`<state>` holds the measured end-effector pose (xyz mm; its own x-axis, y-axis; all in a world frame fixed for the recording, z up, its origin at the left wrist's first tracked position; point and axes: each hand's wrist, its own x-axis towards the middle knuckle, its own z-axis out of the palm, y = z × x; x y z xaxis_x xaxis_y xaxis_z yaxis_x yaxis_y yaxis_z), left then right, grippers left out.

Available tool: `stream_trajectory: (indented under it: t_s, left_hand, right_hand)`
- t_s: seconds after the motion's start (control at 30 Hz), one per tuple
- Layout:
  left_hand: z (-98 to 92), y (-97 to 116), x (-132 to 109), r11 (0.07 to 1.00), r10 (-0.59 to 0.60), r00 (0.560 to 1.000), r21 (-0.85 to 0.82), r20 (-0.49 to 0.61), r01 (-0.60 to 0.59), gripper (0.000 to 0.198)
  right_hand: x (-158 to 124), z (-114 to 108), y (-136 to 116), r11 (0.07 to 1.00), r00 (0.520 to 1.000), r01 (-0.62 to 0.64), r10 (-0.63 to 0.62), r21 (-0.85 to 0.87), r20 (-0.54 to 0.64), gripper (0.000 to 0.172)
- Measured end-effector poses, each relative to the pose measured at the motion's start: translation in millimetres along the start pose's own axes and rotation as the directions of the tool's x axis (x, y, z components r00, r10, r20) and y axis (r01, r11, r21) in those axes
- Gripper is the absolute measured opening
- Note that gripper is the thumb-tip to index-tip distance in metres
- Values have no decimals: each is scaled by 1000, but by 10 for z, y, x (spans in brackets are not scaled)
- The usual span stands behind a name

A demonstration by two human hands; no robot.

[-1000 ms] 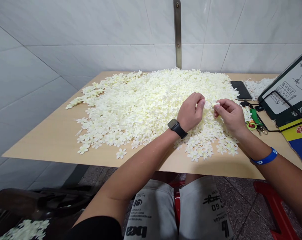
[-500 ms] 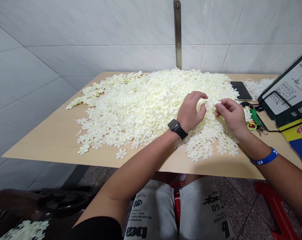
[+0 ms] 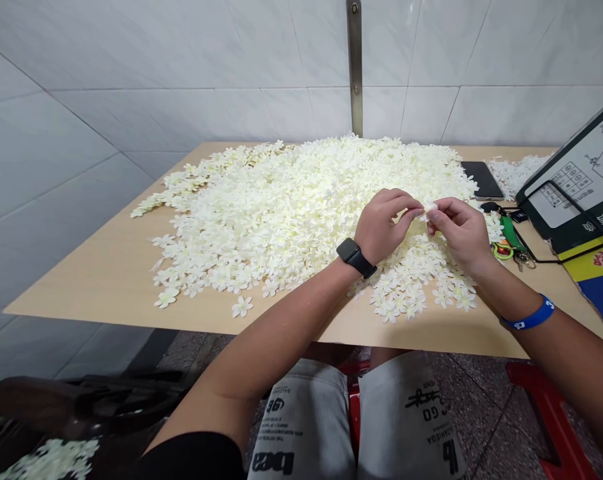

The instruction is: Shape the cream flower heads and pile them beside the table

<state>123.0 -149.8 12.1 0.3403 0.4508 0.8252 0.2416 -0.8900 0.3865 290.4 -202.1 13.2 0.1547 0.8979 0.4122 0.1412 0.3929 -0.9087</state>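
Observation:
A wide heap of cream-white artificial flowers (image 3: 291, 207) covers much of the wooden table (image 3: 91, 267). Over its right part, my right hand (image 3: 458, 230) pinches a small white flower (image 3: 430, 208) between thumb and fingers. My left hand (image 3: 385, 223), with a black watch on its wrist, has thumb and index fingertips closed together at the left edge of that same flower. The fingers partly cover the flower, so its full shape is hidden. Below the hands, a patch of looser flowers (image 3: 398, 293) spreads toward the table's front edge.
To the right lie a phone (image 3: 482, 180), a pile of white bits (image 3: 518, 175), keys (image 3: 524, 260) with a green tag, and a leaning printed box (image 3: 581, 180) with a black wire frame. A red stool (image 3: 546, 413) stands below right. More flowers (image 3: 51, 460) sit low at left.
The left hand has moved slightly right, and its thumb and index finger, apart before, have closed at the flower. The right hand has stayed nearly in place, holding the flower.

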Motion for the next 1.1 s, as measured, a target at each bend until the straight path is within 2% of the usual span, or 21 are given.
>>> stream_trajectory:
  t_s: [0.17,0.37,0.57,0.63,0.73,0.83,0.9,1.0,1.1]
  left_hand:
    - [7,11,6,999,-19,1000,-27,4,19,12]
    - [-8,0,16,991,-110,991,-83,-72,104,11]
    - [-12,-1,25,988,-153,985,-34,-78,151,26]
    - [-10,-6,21,989,-146,988,-24,-54,144,22]
    - [-4,-15,6,986,-164,986,1,-42,164,6]
    - [2,-11,-11,978,-202,977,35,-64,204,21]
    - [7,5,-16,982,-184,981,34,-55,186,18]
    - [18,36,-17,996,-90,996,1,4,90,8]
    - [41,51,-24,1000,-9,1000,4,26,9,9]
  right_hand:
    - [13,-18,6,999,999,32,-32,-21,-21,18]
    - [40,-42,36,999,997,27,-28,-22,-74,20]
    - [34,-29,51,1000,997,9,-11,-23,-82,23]
    - [32,-30,55,1000,996,6,-8,-27,-84,23]
    - [31,-29,54,1000,996,-2,0,-31,-86,23]
    - [28,-21,42,999,995,-6,2,-32,-101,21]
    - [22,-13,29,1000,995,-6,3,-30,-103,20]
    - [11,4,10,1000,996,-2,0,-20,-89,20]
    - [3,15,-2,1000,998,3,-4,-11,-68,21]
